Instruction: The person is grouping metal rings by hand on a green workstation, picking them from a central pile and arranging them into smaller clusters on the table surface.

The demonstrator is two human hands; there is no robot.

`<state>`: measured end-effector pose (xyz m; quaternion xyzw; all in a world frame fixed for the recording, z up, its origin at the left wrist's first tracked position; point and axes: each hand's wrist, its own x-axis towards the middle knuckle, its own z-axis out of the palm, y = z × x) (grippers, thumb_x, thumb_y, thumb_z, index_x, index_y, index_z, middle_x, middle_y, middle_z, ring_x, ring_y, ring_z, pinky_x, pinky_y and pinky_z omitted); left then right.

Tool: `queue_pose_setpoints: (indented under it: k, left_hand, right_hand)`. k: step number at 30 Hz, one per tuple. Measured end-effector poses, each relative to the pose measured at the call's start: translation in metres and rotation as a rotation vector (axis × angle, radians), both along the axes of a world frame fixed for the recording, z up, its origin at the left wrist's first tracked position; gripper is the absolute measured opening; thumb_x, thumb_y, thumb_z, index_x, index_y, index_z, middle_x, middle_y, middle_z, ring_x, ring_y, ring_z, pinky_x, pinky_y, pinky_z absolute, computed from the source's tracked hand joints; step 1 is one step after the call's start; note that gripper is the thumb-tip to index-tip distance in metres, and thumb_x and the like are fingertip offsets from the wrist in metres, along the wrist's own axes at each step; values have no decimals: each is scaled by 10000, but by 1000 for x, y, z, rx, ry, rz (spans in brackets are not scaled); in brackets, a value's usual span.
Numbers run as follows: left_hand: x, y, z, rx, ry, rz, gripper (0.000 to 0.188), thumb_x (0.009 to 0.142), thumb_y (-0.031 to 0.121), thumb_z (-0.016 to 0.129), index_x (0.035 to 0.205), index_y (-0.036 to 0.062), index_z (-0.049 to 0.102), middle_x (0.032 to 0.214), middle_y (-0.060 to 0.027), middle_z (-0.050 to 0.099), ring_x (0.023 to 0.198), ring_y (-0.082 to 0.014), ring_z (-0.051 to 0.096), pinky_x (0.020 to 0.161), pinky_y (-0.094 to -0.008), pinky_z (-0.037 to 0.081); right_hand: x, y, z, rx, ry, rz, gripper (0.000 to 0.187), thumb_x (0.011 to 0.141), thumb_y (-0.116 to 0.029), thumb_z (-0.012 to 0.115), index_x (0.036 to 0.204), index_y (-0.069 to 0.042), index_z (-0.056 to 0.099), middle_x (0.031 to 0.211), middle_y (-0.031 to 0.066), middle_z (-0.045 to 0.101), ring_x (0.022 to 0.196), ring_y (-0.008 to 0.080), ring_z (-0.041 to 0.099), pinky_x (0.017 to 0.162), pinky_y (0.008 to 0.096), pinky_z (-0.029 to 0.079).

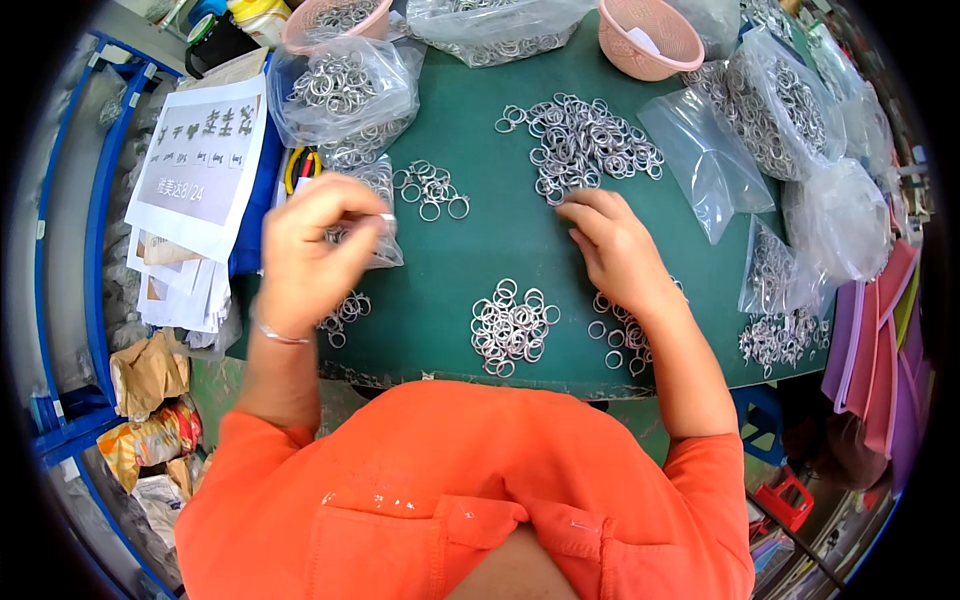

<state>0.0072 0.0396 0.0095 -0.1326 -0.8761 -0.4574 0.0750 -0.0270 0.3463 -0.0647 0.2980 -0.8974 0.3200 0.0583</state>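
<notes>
My left hand (325, 245) is raised over the left side of the green table, thumb and fingers pinched together. A small silvery bit shows at its fingertips, too blurred to name. Below and behind it lie a clear bag of metal parts (385, 250) and a small group of metal rings (345, 312). My right hand (612, 245) reaches to the near edge of a big heap of metal rings (590, 140), its thumb and fingers bent and apart, slightly blurred. Between my hands, nearer my body, sits a pile of rings (512, 325). More rings (625, 335) lie partly under my right forearm.
Another small ring group (432, 188) lies left of centre. Filled clear bags (345, 95) and pink baskets (652, 40) stand at the back. On the right are more bags (795, 105), a flat clear bag (708, 155) and small metal parts (780, 340). Printed sheets (200, 160) hang at left.
</notes>
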Motion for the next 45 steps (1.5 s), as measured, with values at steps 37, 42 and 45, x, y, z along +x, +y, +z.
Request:
queue_pose_setpoints:
  k: [37,42,45]
  left_hand:
    - [-27,122,-79,399,-225,-274,236,775,30,776,974,-14,657,936,-94,686,809,-146,689,714,-260,569]
    - [-23,117,-77,327,59,-242,180,774,-27,752,933,-15,668,933,-94,691,818,-148,688,714,-265,576]
    - [-23,116,-76,349,82,-238,145,782,-58,726,908,-14,670,919,-93,690,818,-147,685,713,-263,575]
  right_hand:
    - [15,9,-8,-735,-612,-203,78,771,30,746,840,24,709,945,81,673,851,142,639,768,267,527]
    - [25,9,-9,-1006,-699,-149,111,785,66,723,890,32,712,983,117,671,858,172,655,786,283,551]
    - [30,3,-10,-1172,-750,-142,106,799,65,714,902,42,702,992,135,670,843,191,667,778,301,568]
